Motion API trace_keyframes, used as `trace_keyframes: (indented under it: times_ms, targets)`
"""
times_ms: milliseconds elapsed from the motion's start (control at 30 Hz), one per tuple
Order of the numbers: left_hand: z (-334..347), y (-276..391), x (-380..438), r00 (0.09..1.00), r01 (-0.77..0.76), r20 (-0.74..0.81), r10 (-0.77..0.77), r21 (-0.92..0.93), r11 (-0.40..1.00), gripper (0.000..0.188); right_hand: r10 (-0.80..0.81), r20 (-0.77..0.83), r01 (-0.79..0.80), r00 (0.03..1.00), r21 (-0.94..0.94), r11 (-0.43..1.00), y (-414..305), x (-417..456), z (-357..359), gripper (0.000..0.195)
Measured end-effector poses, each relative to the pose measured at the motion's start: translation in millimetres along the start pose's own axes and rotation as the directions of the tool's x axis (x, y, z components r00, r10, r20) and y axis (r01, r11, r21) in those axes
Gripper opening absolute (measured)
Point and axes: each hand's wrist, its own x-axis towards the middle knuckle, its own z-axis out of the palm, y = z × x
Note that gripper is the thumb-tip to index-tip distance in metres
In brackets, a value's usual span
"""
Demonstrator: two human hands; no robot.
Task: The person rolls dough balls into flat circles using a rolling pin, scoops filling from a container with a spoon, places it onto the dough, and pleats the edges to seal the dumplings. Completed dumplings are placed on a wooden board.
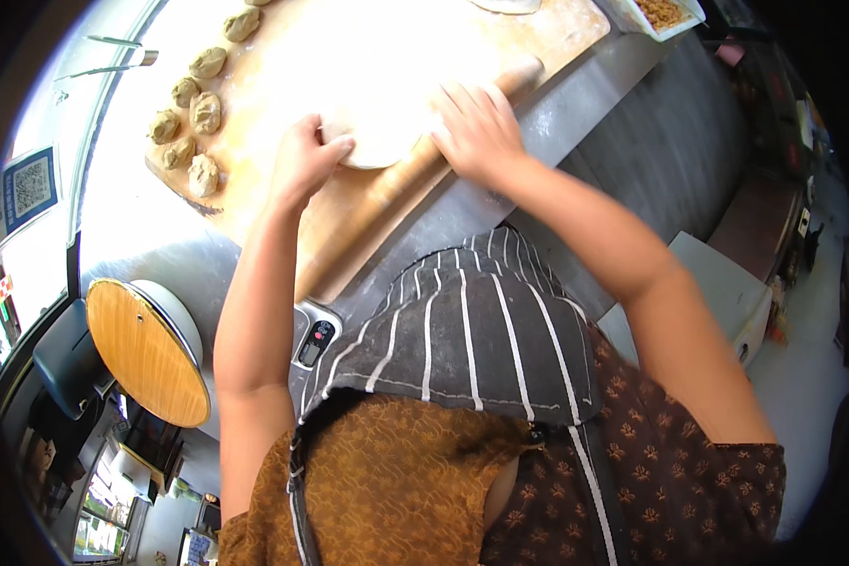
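Observation:
My left hand pinches the near left edge of a flat round of pale dough between thumb and fingers. The dough lies on a wooden board, and glare washes out its far side. Palm down, my right hand bears on a long wooden rolling pin, its fingers reaching past the pin toward the dough. The pin lies diagonally by the board's near edge. Several lumps of yellowish filling or dough sit along the board's left side.
A white container of reddish-brown filling stands at the far right. Another pale dough round lies at the top. Near the board's front left corner is a digital scale. A round wooden lid leans against a white bowl at left.

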Motion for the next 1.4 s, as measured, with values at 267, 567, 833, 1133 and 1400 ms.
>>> trace_keyframes:
  times_ms: [267, 567, 833, 1133, 1400]
  targets:
    - [-4, 21, 43, 0.992, -0.035, 0.126, 0.003, 0.25, 0.968, 0.032, 0.08, -0.268, -0.08, 0.96, 0.013, 0.997, -21, 112, 45, 0.057]
    - [-10, -3, -4, 0.999, 0.007, -0.052, 0.001, 0.158, 0.987, 0.038, 0.026, 0.097, -0.035, 0.995, 0.091, 0.995, -7, 45, 13, 0.061]
    - [-19, 0, 32, 0.986, -0.133, -0.045, 0.162, 0.387, 0.912, 0.023, 0.032, -0.237, -0.027, 0.971, 0.024, 0.999, -20, 79, 38, 0.065]
    - [-14, -9, 0, 0.994, -0.102, 0.002, 0.11, 0.395, 0.913, 0.038, 0.089, 0.094, -0.095, 0.992, 0.062, 0.994, -26, 73, 27, 0.06]
    - [-36, -16, 8, 0.988, -0.03, -0.13, 0.089, 0.398, 0.917, 0.029, -0.011, 0.021, 0.01, 1.0, 0.031, 0.999, -20, 14, 25, 0.063]
